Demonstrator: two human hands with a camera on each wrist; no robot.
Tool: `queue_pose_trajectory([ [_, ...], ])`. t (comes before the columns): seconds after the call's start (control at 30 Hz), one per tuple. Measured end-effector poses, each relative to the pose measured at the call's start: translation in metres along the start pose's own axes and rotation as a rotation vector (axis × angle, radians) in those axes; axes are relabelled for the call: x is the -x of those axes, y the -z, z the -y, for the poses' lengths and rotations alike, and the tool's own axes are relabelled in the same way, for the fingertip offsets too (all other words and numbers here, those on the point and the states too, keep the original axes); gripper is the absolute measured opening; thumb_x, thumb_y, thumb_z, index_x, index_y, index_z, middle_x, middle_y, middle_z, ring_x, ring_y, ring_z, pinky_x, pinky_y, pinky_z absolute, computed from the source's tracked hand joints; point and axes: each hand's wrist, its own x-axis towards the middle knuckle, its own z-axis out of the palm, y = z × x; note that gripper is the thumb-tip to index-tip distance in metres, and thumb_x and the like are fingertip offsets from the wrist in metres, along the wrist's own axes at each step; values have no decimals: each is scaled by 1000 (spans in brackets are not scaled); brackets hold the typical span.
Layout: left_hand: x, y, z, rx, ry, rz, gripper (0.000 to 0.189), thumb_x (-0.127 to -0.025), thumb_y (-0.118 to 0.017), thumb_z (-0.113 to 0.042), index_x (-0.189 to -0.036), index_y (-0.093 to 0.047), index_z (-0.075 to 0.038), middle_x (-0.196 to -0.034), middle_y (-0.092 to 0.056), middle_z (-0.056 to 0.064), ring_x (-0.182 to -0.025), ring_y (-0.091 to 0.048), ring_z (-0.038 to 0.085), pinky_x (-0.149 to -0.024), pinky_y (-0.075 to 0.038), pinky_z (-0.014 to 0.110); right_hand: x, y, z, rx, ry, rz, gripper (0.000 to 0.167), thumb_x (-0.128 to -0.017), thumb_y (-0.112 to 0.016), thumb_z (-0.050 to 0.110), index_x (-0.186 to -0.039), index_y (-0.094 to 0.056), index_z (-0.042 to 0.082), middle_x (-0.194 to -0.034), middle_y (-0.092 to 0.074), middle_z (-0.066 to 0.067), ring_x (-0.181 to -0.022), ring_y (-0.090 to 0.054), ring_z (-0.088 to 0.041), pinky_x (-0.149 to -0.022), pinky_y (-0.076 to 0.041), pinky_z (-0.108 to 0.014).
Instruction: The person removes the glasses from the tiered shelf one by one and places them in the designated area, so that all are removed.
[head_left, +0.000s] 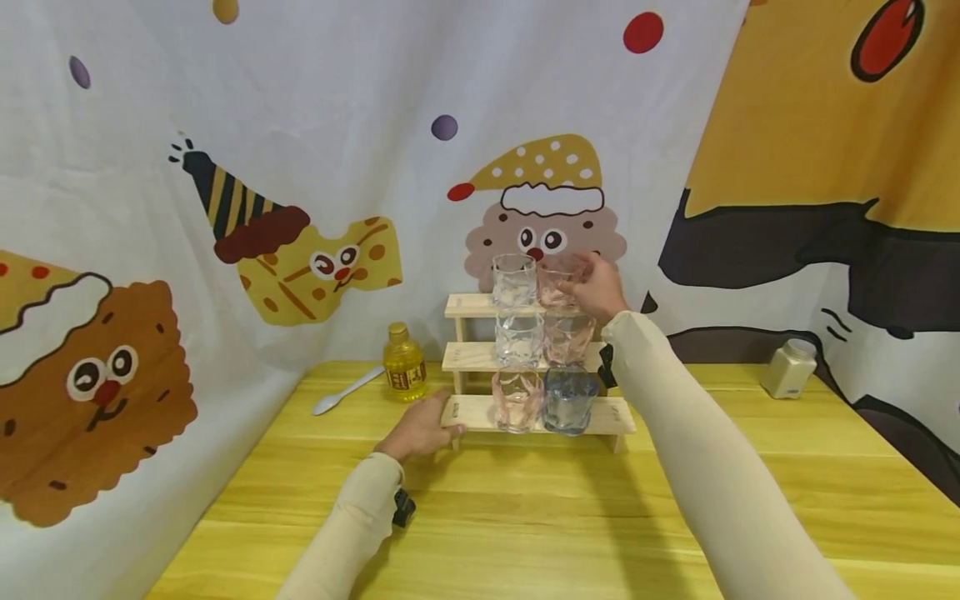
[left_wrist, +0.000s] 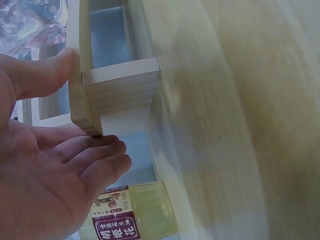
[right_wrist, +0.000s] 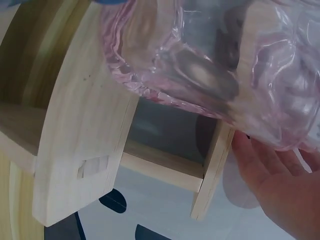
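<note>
A three-step wooden rack stands on the table with two glasses on each step. My right hand grips the pink glass at the right of the top step, beside a clear glass. On the middle step are another clear glass and a second pink glass. The bottom step bears a third pink glass and a blue glass. My left hand holds the left end of the bottom step, thumb on the board and fingers against its end.
Left of the rack stands a small bottle of yellow oil, close to my left fingers. A white spoon lies beside it. At the far right is a white-filled jar. A printed cloth hangs right behind the rack.
</note>
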Motion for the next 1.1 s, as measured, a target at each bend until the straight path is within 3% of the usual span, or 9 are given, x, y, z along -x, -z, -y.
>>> queue_pose_trajectory([
  [0.27,-2,-5,-2,-14,3,12,70,-93,-73,-28,-148,-43,2,-139,-58,28,-129,-56,45,-109,-46,57,2,5,-5,-31,-14,-10,71,-95,-69,12,-156,-34,4,-150,-48,-24,-135,-50,-39,-110,-47,-51],
  [0.37,-2,-6,-2,-11,1,16,70,-93,-73,-27,-149,-43,2,-141,-57,28,-130,-54,45,-110,-45,58,3,9,-6,-39,-39,-17,70,-95,-69,12,-156,-34,5,-148,-49,-24,-134,-51,-38,-108,-49,-49],
  [0.47,-1,-7,-2,-2,5,18,70,-93,-72,-27,-149,-42,1,-141,-57,28,-130,-54,45,-110,-45,58,3,15,-6,-47,-51,-34,68,-95,-68,10,-155,-35,5,-145,-50,-23,-128,-52,-36,-94,-52,-41],
  [0.63,-2,-4,-2,-10,19,16,70,-93,-72,-29,-150,-41,-1,-140,-57,27,-130,-54,45,-110,-45,57,4,30,-6,-55,-49,-55,65,-97,-65,8,-155,-36,7,-148,-46,-21,-129,-51,-35,-74,-43,-31],
  [0.83,-2,-1,-2,-20,13,18,69,-93,-72,-28,-150,-42,-1,-139,-58,27,-129,-55,45,-109,-45,58,11,52,-10,-34,-49,-84,69,-97,-66,13,-158,-33,12,-152,-40,-21,-128,-55,-39,-66,-43,-28],
  [1.0,-3,-1,-1,-13,20,6,69,-92,-73,-28,-149,-43,-2,-137,-60,27,-127,-57,44,-108,-46,57,17,71,-19,-5,-65,-117,70,-97,-67,15,-158,-32,12,-151,-42,-21,-131,-56,-39,-75,-49,-34],
  [1.1,-2,-1,0,-7,28,6,69,-92,-73,-28,-150,-43,-3,-138,-59,27,-128,-56,45,-108,-45,58,21,81,-28,-1,-67,-138,71,-97,-67,15,-158,-31,10,-148,-44,-22,-136,-51,-42,-95,-51,-45],
])
